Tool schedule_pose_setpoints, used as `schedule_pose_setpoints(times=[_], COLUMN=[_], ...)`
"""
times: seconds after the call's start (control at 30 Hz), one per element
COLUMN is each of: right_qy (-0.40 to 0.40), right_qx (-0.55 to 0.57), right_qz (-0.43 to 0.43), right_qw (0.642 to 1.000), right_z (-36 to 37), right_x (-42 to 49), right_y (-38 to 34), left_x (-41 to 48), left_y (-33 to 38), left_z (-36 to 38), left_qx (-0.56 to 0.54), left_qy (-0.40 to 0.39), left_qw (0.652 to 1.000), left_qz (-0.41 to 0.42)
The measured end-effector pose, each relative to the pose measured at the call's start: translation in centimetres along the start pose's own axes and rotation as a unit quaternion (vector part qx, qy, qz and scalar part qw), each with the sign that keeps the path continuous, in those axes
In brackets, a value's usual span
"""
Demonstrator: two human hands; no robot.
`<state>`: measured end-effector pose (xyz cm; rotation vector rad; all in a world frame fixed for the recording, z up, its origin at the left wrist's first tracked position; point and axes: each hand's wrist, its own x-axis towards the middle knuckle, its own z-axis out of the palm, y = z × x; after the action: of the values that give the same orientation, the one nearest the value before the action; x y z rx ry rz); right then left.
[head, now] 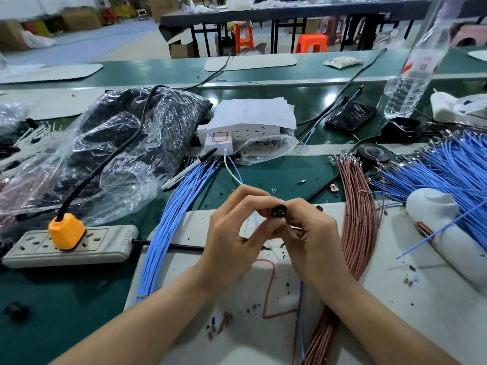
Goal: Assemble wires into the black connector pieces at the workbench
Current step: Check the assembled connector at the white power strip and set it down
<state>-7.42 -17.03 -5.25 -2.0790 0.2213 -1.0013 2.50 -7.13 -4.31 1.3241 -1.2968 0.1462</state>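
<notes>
Above the white mat (395, 299) at the near edge of the green workbench, the black connector (278, 210) is held up between both hands, clear of the surface. The right hand (311, 233) curls its fingers round the connector's body and the left hand (232, 233) pinches its left edge with thumb and forefinger. The connector's holed end face is turned toward the camera; the rest is hidden behind the fingers, so its long axis cannot be told. A thin blue wire (235, 168) rises from behind the left fingers toward the white socket block (237, 134). A blue wire bundle (174, 219) lies just left of the hands and a brown wire bundle (359, 214) just right. Farther left sit a grey power strip (100, 248) with an orange plug (67, 231) and a crumpled plastic bag (118, 148)
</notes>
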Motion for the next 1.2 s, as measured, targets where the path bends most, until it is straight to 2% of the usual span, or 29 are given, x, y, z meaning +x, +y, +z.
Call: schedule_pose_setpoints(times=[0.43, 0.73, 0.9, 1.2], right_qy=[-0.005, 0.024, 0.038, 0.027], right_qx=[0.023, 0.057, 0.072, 0.019], right_qz=[0.034, 0.033, 0.038, 0.020], right_qw=[0.999, 0.998, 0.996, 0.999], right_z=[0.43, 0.29, 0.15, 0.30], right_x=[-0.04, -0.19, -0.04, -0.03], right_y=[0.19, -0.08, -0.32, -0.23], left_x=[-0.08, 0.11, 0.23, 0.26], left_y=[-0.03, 0.19, 0.29, 0.38], left_z=[-0.10, -0.27, -0.30, -0.32], left_qx=[0.026, 0.062, 0.036, 0.033], left_qy=[0.012, 0.010, -0.002, -0.001], left_qw=[0.999, 0.997, 0.999, 0.999], left_qz=[0.018, 0.043, 0.039, 0.043])
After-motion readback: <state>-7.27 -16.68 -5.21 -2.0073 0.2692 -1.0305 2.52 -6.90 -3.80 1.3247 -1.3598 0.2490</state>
